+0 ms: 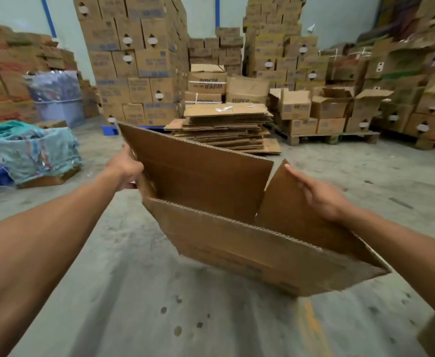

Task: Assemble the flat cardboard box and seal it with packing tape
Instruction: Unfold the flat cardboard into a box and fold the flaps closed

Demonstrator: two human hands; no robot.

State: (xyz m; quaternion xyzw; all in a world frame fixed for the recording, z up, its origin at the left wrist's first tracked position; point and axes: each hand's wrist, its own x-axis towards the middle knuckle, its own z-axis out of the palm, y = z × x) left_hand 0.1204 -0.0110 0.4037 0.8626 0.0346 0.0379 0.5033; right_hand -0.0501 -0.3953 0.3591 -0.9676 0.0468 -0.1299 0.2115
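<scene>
at the far left, a heap of teal cloth [35, 150] is seen draped over low things on the concrete floor [134, 292], with a bin lined in shiny plastic [55, 96] behind it. tall stacks of printed cartons [134, 60] are ranged along the back wall

the left hand [125, 168] is held out over the floor and is closed on the left end of the cardboard box [211, 181], the thumb laid on the near side of the far panel's left edge and the fingers wrapped round behind, where they are mostly hidden. the box is held in the air between the two hands, opened into a skewed tube with its open top turned toward the camera: the far panel rises up and back from the left hand, and the near panel runs down and to the right across the middle of the view, its corrugated edge showing

behind the box, a pile of flattened cardboard sheets [226, 124] is stacked on the floor

the right hand [319, 194] is laid flat on the right end flap of the box, fingers spread and pointing up along the flap toward its top corner, palm pressed against the outer face; whether the thumb is hooked round the flap's edge cannot be told. further right, open cartons are set on a wooden pallet [329, 137]
</scene>
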